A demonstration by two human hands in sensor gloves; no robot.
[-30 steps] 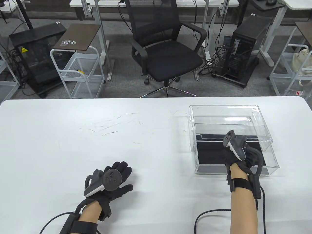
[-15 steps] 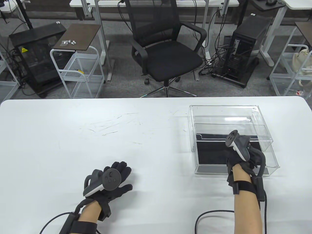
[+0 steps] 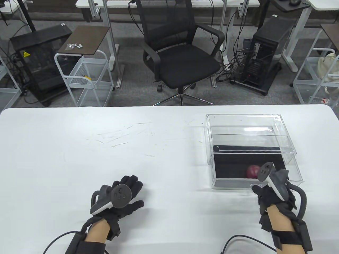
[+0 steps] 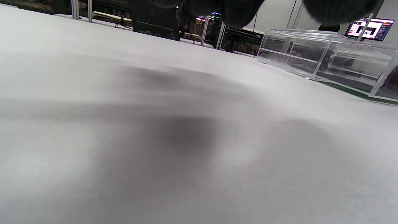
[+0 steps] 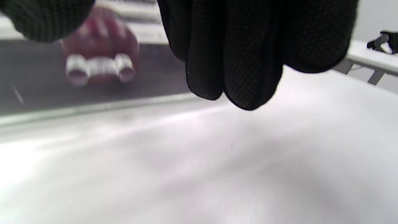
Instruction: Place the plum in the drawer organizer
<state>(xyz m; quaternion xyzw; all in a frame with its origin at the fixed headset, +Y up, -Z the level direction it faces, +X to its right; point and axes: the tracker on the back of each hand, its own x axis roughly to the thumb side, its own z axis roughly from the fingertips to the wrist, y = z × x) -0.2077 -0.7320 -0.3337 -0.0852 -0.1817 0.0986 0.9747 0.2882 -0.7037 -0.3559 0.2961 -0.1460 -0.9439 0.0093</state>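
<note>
Place: an office or computer lab.
Seating: a black mesh office chair (image 3: 180, 50) on a grey carpet (image 3: 132, 87).
Machines: computer towers (image 3: 267, 53) with tangled cables (image 3: 233, 66) on the floor.
Furniture: white desks (image 3: 169, 3), white wire carts (image 3: 84, 76), a white worktable (image 3: 106, 148).

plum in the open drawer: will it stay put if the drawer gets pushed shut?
Probably not. The plum is round and lies loose on the drawer organizer's flat dark floor, so it may roll. Its skin looks smooth, likely slippery.
</note>
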